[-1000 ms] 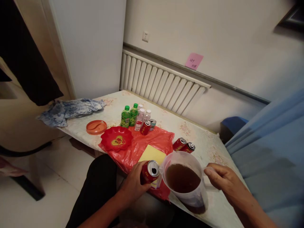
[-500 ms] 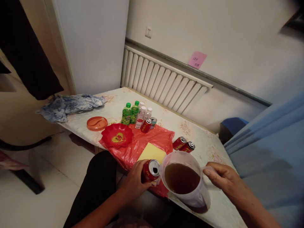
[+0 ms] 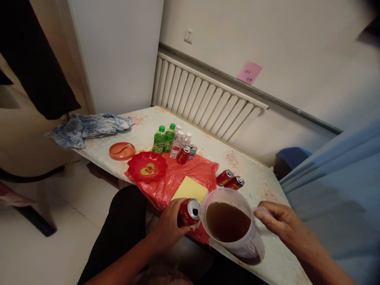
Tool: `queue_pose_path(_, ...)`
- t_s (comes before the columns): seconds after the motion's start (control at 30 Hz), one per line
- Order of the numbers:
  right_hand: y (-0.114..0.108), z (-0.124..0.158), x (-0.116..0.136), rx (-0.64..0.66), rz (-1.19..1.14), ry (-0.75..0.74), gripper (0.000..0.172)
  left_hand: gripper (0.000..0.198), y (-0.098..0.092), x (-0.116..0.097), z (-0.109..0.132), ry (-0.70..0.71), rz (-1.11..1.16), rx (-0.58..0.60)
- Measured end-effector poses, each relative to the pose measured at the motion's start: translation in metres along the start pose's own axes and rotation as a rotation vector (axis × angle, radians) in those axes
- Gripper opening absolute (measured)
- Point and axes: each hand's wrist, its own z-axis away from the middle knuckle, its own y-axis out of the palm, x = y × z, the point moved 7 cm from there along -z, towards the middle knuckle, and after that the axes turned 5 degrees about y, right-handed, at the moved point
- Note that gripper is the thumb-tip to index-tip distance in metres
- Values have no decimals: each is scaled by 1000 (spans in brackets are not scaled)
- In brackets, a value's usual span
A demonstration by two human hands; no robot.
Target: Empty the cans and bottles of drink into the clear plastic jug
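Steadying is everything here: at six o'clock, the open red drink can (image 3: pixel 189 213) is clasped by the left hand (image 3: pixel 170 222), fingers curled around its side. At five o'clock, the translucent jug (image 3: pixel 242 249) of brown liquid (image 3: pixel 228 221) is gripped by the right hand (image 3: pixel 279 221), fingers wrapped on the handle (image 3: pixel 264 227)! Spout (image 3: pixel 203 213) and can are best kept aligned, any tilt made slowly, so that nothing is spilled.
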Motion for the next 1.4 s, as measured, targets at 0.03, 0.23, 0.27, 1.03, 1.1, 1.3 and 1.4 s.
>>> queue_pose_path(0.03,0,0,0,2,5,0,44,66,0,0,0,0,1,2)
queue_pose_path(0.23,-1,-2,5,1,29,-15,44,66,0,2,0,18,1,-7)
queue_pose_path(0.27,-1,-2,7,0,30,-17,44,66,0,2,1,23,0,-8)
queue_pose_path(1.03,2,-7,9,14,55,-47,46,68,1,5,1,18,-4,-2)
queue_pose_path(1.1,2,-7,9,19,57,-45,46,68,1,5,1,20,-5,1)
queue_pose_path(1.3,3,-7,10,28,65,-54,45,67,1,5,0,24,-8,6)
queue_pose_path(1.4,2,-8,9,24,73,-48,45,66,2,5,0,23,-10,14)
